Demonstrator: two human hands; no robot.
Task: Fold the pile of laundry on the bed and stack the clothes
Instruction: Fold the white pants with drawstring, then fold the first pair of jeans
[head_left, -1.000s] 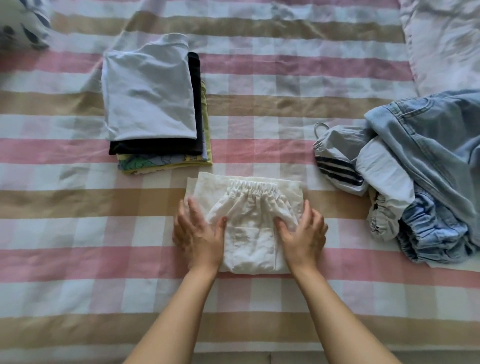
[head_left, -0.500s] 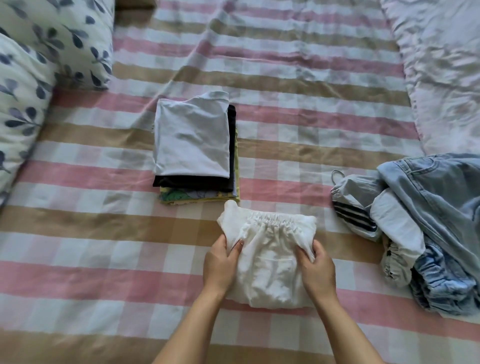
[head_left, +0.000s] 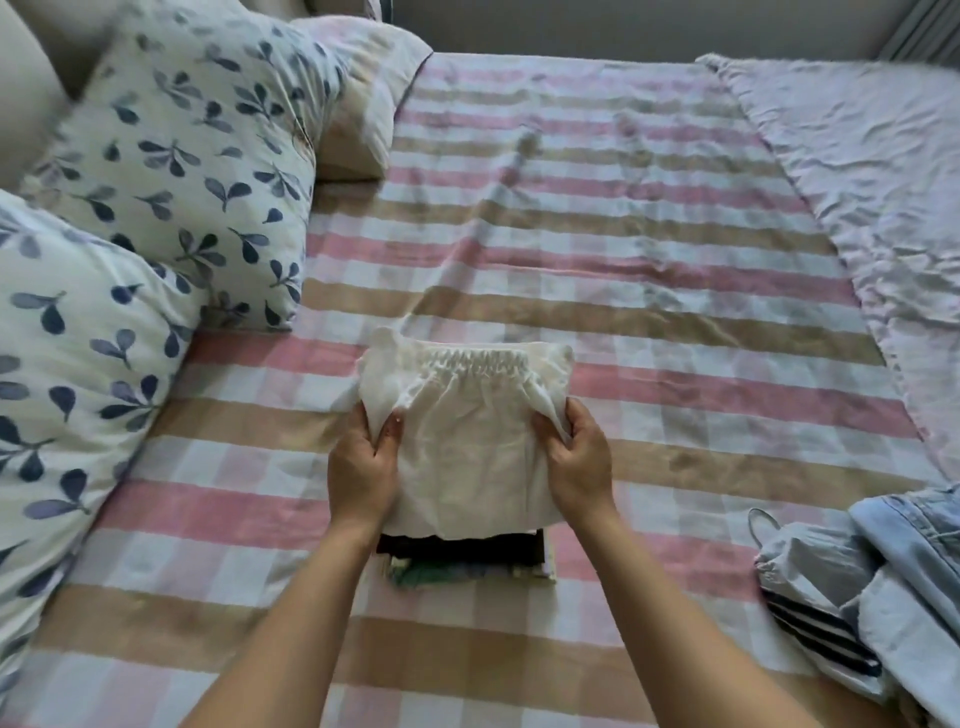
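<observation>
Folded stack (head_left: 467, 553) mostly hidden under white shorts (head_left: 467, 447), unfolded pile (head_left: 883, 582) cropped (right edge)

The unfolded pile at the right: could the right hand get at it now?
Probably, once freed: the right hand grips the white shorts over the stack, but only bare striped sheet lies between it and the pile.

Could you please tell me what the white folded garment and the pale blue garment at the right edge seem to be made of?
The white folded garment with a gathered waistband looks like thin, matte woven cotton or linen: it creases softly and puckers at the elastic. The pale blue garment at the right edge looks like washed denim: faded, matte, with raised stitched seams.
</observation>
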